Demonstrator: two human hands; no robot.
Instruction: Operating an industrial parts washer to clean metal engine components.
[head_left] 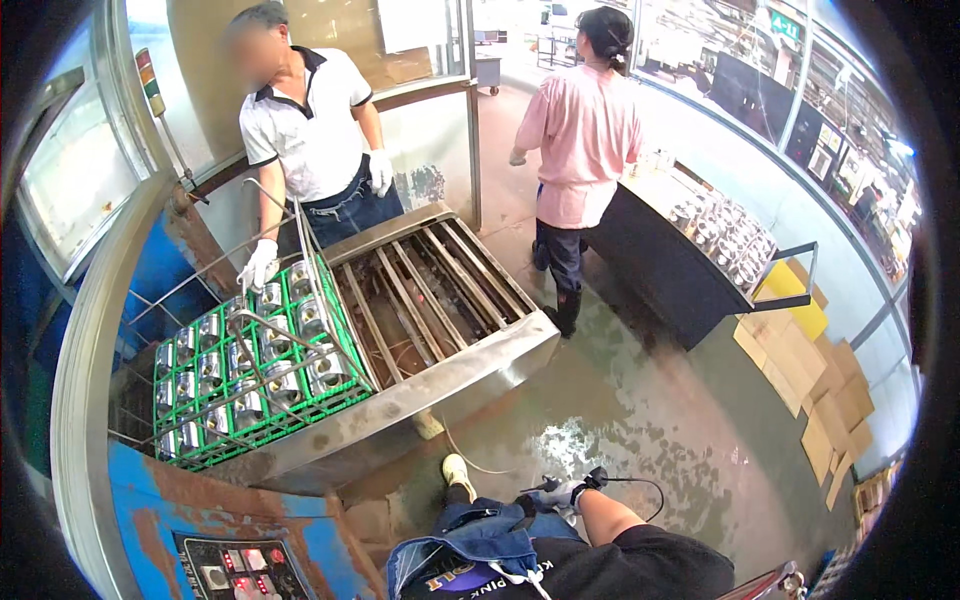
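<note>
My right hand (562,497), in a pale glove, rests low in front of my body by my denim apron (420,556). A black device with a cable (596,477) sits at its wrist. Its fingers are too small and shaded to read, and nothing shows clearly in its grasp. My left hand does not show. Ahead on the left, a green rack (262,424) filled with shiny metal cylindrical parts (245,400) lies at the end of a metal roller frame (430,362). A co-worker's white-gloved hand (260,264) touches a wire frame over the rack.
Another person (585,140) in pink stands beyond, beside a dark cart (660,255) loaded with metal parts. Flattened cardboard (815,385) leans at the right wall. A control panel (245,568) with lit buttons is at lower left. The floor (610,420) looks wet.
</note>
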